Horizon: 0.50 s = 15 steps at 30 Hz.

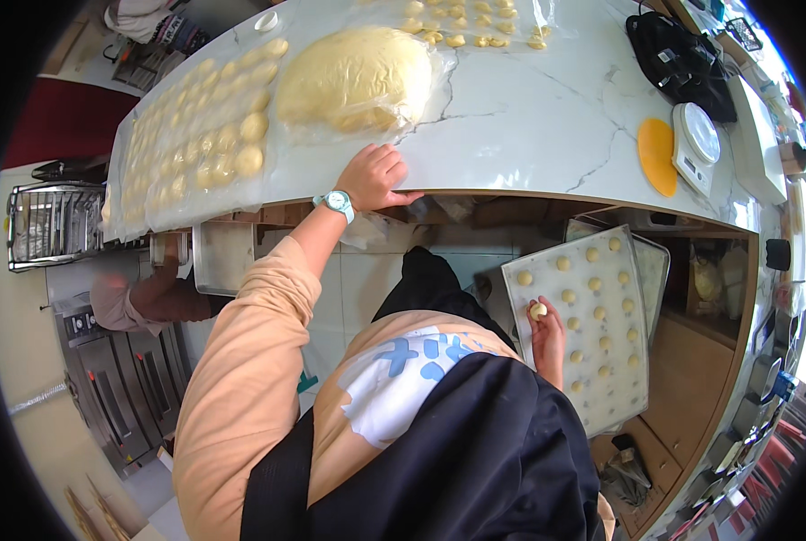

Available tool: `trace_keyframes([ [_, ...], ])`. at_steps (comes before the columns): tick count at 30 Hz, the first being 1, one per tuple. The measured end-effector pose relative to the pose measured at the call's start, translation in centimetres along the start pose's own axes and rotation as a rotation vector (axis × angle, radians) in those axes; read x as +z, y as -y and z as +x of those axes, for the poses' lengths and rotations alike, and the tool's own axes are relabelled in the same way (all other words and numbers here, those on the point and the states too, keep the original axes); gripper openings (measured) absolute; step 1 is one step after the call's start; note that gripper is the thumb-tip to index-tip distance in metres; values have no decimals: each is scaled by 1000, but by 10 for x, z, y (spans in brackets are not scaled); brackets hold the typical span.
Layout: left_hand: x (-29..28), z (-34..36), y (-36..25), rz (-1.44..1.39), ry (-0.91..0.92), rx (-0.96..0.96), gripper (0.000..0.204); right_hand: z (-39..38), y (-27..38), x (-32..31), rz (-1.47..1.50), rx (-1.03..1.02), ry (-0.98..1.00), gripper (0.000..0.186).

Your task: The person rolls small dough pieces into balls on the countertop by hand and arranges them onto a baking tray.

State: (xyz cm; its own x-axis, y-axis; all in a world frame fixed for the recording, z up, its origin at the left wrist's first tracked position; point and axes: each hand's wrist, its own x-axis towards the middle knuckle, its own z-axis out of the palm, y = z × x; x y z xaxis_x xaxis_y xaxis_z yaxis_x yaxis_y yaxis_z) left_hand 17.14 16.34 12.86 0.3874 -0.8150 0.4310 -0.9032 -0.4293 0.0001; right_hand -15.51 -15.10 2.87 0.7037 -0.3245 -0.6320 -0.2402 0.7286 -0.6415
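At the front edge of the marble-patterned counter (511, 153), my left hand (376, 178) rests with curled fingers on top and the thumb held apart, nothing in it. Low on my right, my right hand (550, 338) pinches a small pale dough ball (537, 311) over the left side of a metal tray (619, 388). Several similar balls lie spaced in rows on that tray. Just beyond my left hand, a big mound of yellowish dough (358, 79) sits under clear plastic. Rows of dough balls (227, 140) cover a plastic sheet at the left.
More small dough pieces (457, 13) lie at the far side. A kitchen scale (695, 149), yellow scraper (657, 155) and black bag (681, 65) stand at the right. Another person's arm (150, 293) shows at the left, near an oven (119, 370) and a metal tray (222, 257).
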Motion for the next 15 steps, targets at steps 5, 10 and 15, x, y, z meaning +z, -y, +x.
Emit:
trace_keyframes([
  [5, -3, -10, 3, 1, -38, 29, 44, -1, -1, 11, -73, 4, -2, 39],
  [10, 0, 6, 7, 2, 6, 5, 44, -2, -1, 7, -95, 8, -66, 39],
  [15, 15, 0, 16, 4, -19, 96, 46, -9, 6, 2, -197, 24, -139, 43],
])
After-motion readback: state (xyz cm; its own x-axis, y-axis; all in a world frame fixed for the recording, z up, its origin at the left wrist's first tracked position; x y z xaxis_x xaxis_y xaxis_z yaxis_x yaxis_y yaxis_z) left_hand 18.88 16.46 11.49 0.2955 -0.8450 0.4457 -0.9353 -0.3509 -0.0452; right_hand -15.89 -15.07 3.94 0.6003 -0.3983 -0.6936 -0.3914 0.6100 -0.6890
